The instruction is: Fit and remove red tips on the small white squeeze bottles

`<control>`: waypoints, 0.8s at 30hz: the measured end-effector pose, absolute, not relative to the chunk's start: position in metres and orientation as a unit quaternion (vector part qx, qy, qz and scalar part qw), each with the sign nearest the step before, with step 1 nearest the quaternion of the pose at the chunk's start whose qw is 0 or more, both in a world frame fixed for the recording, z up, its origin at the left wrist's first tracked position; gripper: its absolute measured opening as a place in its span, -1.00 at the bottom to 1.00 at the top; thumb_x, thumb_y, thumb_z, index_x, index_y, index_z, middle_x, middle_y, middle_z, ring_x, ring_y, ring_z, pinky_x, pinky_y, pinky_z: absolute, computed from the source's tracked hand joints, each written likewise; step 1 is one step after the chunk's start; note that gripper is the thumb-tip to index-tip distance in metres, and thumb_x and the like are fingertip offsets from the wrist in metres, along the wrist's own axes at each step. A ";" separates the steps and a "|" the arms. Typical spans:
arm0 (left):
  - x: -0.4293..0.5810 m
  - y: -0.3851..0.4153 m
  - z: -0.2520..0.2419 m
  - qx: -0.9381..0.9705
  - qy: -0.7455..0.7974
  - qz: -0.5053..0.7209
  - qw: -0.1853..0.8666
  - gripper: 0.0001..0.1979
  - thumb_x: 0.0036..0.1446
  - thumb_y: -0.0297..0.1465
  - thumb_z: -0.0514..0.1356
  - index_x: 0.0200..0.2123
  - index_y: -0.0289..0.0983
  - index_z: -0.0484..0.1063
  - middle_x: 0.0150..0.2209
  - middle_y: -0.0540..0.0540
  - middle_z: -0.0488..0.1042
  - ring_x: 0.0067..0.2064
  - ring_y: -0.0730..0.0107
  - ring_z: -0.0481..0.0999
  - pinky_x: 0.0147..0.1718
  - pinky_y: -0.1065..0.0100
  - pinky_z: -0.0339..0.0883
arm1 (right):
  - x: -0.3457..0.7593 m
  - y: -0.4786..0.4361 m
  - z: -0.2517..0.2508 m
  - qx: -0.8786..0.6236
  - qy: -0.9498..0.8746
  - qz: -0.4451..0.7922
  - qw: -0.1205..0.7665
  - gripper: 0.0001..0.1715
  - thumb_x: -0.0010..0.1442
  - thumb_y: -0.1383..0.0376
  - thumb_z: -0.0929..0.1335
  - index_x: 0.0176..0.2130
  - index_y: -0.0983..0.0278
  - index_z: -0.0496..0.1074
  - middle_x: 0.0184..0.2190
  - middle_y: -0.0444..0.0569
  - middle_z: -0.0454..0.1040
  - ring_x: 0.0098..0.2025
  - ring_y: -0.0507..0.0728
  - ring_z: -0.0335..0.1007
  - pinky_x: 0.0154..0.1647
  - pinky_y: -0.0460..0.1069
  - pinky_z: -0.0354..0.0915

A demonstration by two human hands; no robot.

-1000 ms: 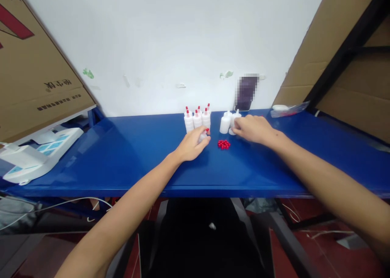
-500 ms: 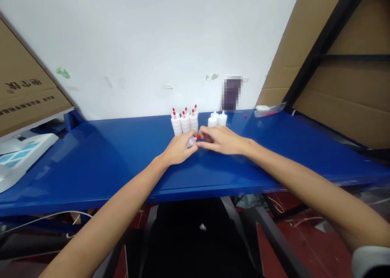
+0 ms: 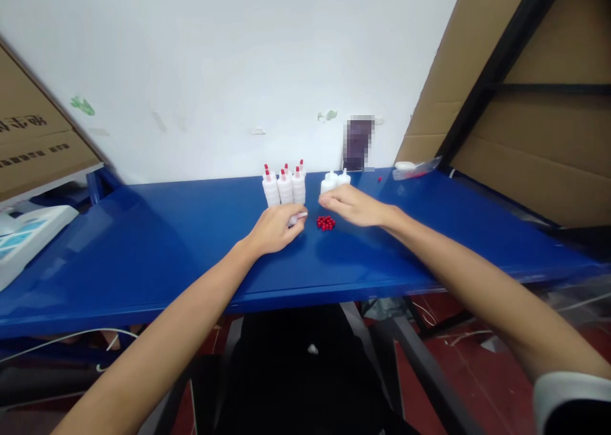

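My left hand [image 3: 274, 229] is curled round a small white squeeze bottle [image 3: 296, 218] lying on the blue table [image 3: 157, 244]; only its white tip shows past my fingers. My right hand [image 3: 352, 205] hovers just right of a little heap of red caps [image 3: 325, 222], fingers bent and close together; what they hold, if anything, is hidden. Behind my left hand stand several white bottles with red caps [image 3: 284, 187]. Two uncapped white bottles [image 3: 333, 180] stand behind my right hand.
A white device [image 3: 26, 234] lies at the table's left end under a cardboard box [image 3: 33, 142]. A blurred dark object [image 3: 359, 144] leans on the wall. A clear plastic bag [image 3: 414, 166] and one stray red cap [image 3: 380, 179] lie at the back right. Cardboard-backed shelving [image 3: 534, 117] stands on the right.
My right hand came from the uncapped bottles to the bottle in my left hand, then drew back to the right of the red caps. The red cap on the held bottle's tip no longer shows.
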State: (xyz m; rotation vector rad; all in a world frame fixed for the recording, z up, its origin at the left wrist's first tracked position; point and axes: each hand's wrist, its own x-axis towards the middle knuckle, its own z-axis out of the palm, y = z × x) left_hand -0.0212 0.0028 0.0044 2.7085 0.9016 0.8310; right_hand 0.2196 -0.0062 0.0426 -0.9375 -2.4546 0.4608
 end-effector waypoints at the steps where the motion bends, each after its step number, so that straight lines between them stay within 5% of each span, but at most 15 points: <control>1: -0.021 0.003 0.005 0.904 0.313 0.279 0.089 -0.80 0.29 -0.33 0.06 -0.22 -0.23 0.48 -0.29 -0.05 0.56 -0.31 0.33 0.49 -0.27 0.35 0.26 | 0.226 -0.004 0.045 -0.365 -0.893 0.153 0.213 -0.57 0.45 0.18 0.14 -0.48 0.20 0.07 -0.54 -0.17 0.18 -0.45 0.04 0.09 -0.33 0.01 0.04; 6: -0.019 0.003 0.004 0.893 0.342 0.277 0.099 -0.81 0.28 -0.29 0.10 -0.22 -0.22 0.48 -0.30 -0.03 0.58 -0.32 0.31 0.50 -0.27 0.34 0.26 | 0.247 0.002 0.053 -0.461 -0.875 0.124 0.080 -0.70 0.35 0.24 0.21 -0.44 0.23 0.20 -0.47 -0.09 0.34 -0.41 0.09 0.21 -0.32 0.03 0.04; 13: -0.018 0.004 0.002 0.890 0.353 0.269 0.100 -0.79 0.29 -0.24 0.09 -0.23 -0.21 0.47 -0.33 -0.03 0.57 -0.35 0.30 0.49 -0.30 0.33 0.24 | 0.244 -0.001 0.055 -0.472 -0.870 0.142 0.038 -0.83 0.26 0.24 0.29 -0.38 0.23 0.31 -0.48 -0.11 0.39 -0.43 0.08 0.24 -0.34 0.02 0.07; 19: -0.018 0.005 0.002 0.891 0.348 0.272 0.103 -0.78 0.30 -0.24 0.09 -0.24 -0.22 0.47 -0.34 -0.03 0.56 -0.37 0.31 0.47 -0.33 0.33 0.23 | 0.244 0.001 0.049 -0.465 -0.873 0.139 0.034 -0.60 0.35 0.10 0.25 -0.48 0.22 0.23 -0.57 -0.14 0.31 -0.50 0.07 0.19 -0.38 0.03 0.06; 24: -0.017 0.005 0.002 0.889 0.353 0.273 0.103 -0.78 0.30 -0.24 0.10 -0.25 -0.22 0.47 -0.36 -0.03 0.55 -0.39 0.32 0.45 -0.35 0.35 0.22 | 0.244 0.002 0.047 -0.470 -0.870 0.147 0.009 -0.71 0.31 0.22 0.26 -0.45 0.23 0.25 -0.51 -0.10 0.38 -0.47 0.08 0.25 -0.37 0.02 0.10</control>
